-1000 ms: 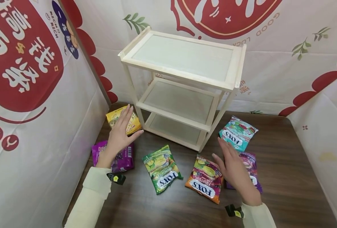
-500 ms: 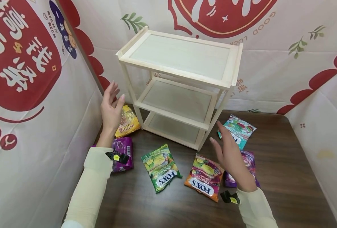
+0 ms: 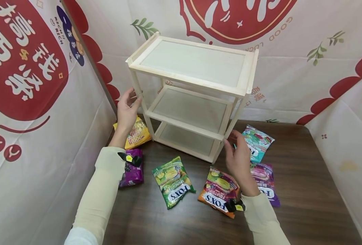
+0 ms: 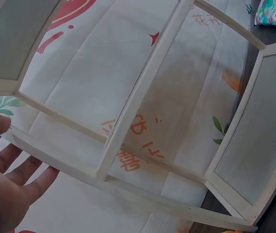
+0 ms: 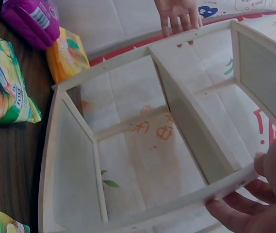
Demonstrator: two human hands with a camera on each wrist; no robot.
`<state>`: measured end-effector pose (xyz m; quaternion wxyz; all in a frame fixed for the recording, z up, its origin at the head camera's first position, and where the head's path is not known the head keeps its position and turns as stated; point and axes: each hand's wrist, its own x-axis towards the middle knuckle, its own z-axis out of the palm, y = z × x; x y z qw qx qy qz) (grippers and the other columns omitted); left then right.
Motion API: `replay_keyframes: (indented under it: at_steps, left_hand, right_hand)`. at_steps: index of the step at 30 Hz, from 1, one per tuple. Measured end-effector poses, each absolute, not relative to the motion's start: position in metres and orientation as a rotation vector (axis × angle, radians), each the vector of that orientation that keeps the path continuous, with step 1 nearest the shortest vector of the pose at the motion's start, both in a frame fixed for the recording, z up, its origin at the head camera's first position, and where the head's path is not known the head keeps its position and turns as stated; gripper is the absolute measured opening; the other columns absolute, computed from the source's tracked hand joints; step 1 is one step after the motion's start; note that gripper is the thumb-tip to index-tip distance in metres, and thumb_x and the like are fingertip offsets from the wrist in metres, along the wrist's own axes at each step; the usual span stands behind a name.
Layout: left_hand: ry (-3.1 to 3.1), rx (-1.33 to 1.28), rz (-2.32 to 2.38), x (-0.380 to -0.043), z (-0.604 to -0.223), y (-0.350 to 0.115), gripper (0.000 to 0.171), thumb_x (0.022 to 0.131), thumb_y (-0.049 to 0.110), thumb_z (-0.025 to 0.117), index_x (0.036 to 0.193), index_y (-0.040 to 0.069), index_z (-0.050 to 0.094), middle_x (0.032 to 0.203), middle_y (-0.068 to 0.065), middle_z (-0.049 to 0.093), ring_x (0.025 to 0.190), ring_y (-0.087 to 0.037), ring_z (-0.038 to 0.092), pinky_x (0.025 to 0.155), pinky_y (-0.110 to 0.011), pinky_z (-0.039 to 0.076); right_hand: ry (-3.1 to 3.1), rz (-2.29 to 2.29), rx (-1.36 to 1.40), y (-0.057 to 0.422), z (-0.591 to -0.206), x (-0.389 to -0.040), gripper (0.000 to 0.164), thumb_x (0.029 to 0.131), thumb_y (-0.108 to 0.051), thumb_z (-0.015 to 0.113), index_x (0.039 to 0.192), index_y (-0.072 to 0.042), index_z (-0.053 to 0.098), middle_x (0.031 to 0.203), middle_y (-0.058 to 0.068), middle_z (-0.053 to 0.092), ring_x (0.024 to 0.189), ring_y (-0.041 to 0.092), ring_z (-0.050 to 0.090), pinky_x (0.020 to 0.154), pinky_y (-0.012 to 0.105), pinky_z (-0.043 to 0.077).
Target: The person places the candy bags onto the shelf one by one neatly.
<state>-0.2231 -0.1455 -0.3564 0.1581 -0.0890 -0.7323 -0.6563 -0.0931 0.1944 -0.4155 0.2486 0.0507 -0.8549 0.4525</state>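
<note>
A three-tier shelf rack (image 3: 187, 131) of pale wood with grey-white panels stands upright on the table. My left hand (image 3: 127, 112) holds its left front post, thumb on the near side and fingers reaching behind. In the left wrist view the left hand (image 4: 7, 179) lies along the post's outer side. Lower down, my right hand (image 3: 238, 158) grips the right front post. The right wrist view shows the right hand (image 5: 259, 194) with thumb and fingers on either side of the post (image 5: 176, 208). All three tiers are bare.
Candy bags lie around the rack: yellow (image 3: 138, 134) and purple (image 3: 133, 172) at left, green (image 3: 173, 182) and red-orange (image 3: 219, 189) in front, teal (image 3: 257, 141) and violet (image 3: 265, 180) at right. Printed cloth walls (image 3: 279, 78) enclose the brown table (image 3: 303, 177).
My left hand rose off the yellow bag and came to the rack's left post. My right hand moved inward from over the bags onto the right post. The rack stayed put.
</note>
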Motion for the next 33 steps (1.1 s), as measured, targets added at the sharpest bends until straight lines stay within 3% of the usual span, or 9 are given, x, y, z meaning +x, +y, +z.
replay_keyframes:
  at_steps: [6, 16, 22, 30, 33]
  left_hand:
    - [-2.157, -0.229, -1.846, -0.232, -0.362, -0.146, 0.046, 0.096, 0.005, 0.055, 0.141, 0.013, 0.047, 0.124, -0.017, 0.057, 0.113, -0.027, 0.056, 0.097, -0.039, 0.045]
    - [-2.224, -0.202, -1.768, -0.235, -0.377, -0.150, 0.054, 0.097, 0.012, 0.055, 0.143, 0.036, 0.042, 0.126, -0.011, 0.060, 0.114, -0.019, 0.057, 0.095, -0.036, 0.047]
    - [-2.227, -0.218, -1.800, -0.234, -0.385, -0.155, 0.055, 0.097, 0.013, 0.055, 0.145, 0.037, 0.039, 0.130, -0.012, 0.058, 0.116, -0.020, 0.057, 0.094, -0.037, 0.048]
    - [-2.240, -0.269, -1.736, -0.235, -0.386, -0.156, 0.053, 0.097, 0.016, 0.055, 0.145, 0.033, 0.041, 0.127, -0.013, 0.060, 0.115, -0.022, 0.058, 0.093, -0.037, 0.048]
    - [-2.232, -0.300, -1.708, -0.239, -0.385, -0.155, 0.053, 0.097, 0.014, 0.055, 0.144, 0.032, 0.042, 0.124, -0.014, 0.061, 0.113, -0.022, 0.059, 0.092, -0.038, 0.049]
  right_hand:
    - [-2.295, 1.208, 0.036, 0.190, -0.417, -0.097, 0.033, 0.096, -0.012, 0.056, 0.126, 0.001, 0.051, 0.112, 0.018, 0.058, 0.103, 0.031, 0.060, 0.082, 0.046, 0.052]
    - [-2.192, 1.055, 0.145, 0.192, -0.433, -0.104, 0.032, 0.093, -0.004, 0.060, 0.123, 0.004, 0.053, 0.110, 0.022, 0.058, 0.098, 0.034, 0.060, 0.074, 0.051, 0.052]
    - [-2.169, 1.060, 0.148, 0.195, -0.436, -0.108, 0.033, 0.093, -0.004, 0.059, 0.125, 0.001, 0.054, 0.113, 0.020, 0.059, 0.099, 0.033, 0.061, 0.075, 0.051, 0.053]
    - [-2.114, 1.019, 0.178, 0.202, -0.441, -0.128, 0.032, 0.090, -0.001, 0.063, 0.121, 0.003, 0.057, 0.105, 0.020, 0.064, 0.090, 0.034, 0.065, 0.063, 0.047, 0.052]
    - [-2.091, 1.025, 0.177, 0.205, -0.442, -0.136, 0.033, 0.090, 0.001, 0.063, 0.122, 0.002, 0.057, 0.103, 0.020, 0.065, 0.088, 0.035, 0.065, 0.064, 0.037, 0.053]
